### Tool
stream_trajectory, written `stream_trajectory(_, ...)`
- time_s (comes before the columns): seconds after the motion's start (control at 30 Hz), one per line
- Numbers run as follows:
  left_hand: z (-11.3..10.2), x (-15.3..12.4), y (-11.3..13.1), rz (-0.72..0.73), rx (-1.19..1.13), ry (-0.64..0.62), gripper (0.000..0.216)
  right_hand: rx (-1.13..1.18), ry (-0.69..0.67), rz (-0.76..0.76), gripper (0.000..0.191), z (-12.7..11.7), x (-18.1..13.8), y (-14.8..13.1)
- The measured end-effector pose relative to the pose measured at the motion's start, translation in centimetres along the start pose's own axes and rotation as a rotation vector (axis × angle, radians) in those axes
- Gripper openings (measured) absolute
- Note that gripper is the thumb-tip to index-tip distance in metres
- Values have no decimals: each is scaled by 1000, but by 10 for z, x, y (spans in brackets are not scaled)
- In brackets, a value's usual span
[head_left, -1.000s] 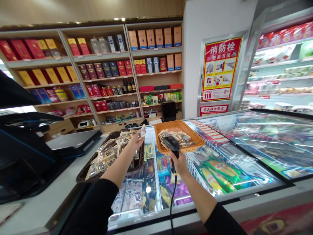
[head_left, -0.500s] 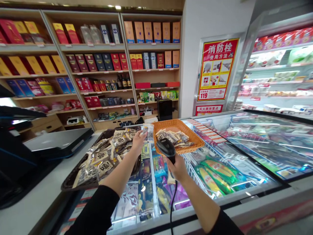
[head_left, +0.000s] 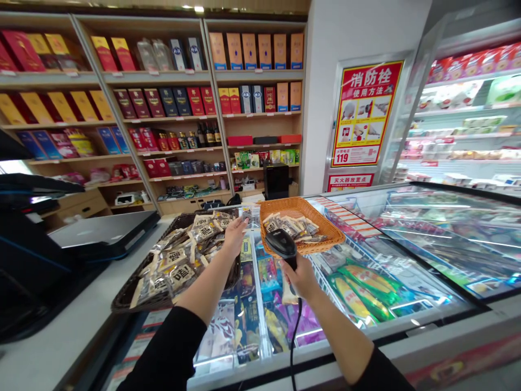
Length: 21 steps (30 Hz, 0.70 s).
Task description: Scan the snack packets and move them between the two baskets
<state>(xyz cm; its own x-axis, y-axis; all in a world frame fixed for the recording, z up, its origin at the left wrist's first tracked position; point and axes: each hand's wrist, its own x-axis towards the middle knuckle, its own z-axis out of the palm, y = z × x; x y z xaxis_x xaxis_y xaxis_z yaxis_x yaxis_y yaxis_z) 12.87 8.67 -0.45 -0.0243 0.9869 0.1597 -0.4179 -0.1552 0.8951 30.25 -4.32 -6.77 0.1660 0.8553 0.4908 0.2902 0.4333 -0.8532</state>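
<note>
My left hand is closed, with a small clear-and-dark snack packet pinched at its fingertips. It is raised between two baskets. A dark woven basket on the left is heaped with packets that have cream labels and black characters. My right hand is wrapped around the handle of a black barcode scanner, whose cord hangs down toward me. Behind the scanner's head, an orange woven basket contains a smaller pile of similar packets.
Both baskets rest over a glass-topped freezer with bagged corn inside. A scale-like flat device stands on the left counter. Shelves of boxed goods line the back wall, and a lit display cooler is at right.
The whole view has shifted a little, so everything appears slightly further right. Both hands keep their hold and stay in nearly the same place beside the baskets.
</note>
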Motion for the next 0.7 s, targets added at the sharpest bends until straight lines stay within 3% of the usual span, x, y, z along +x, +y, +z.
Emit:
stream_trajectory(0.23,1,3,-10,8,156,111,33,-37,-72,-22,24,-4,1,0)
stream_trajectory(0.5,6,-2,-10,13,224,38,28,-67,-106,-15,26,-2,1,4)
stream_trajectory(0.7,6,-1,-11,22,184,62,28,-59,-105,8,25,-1,2,7)
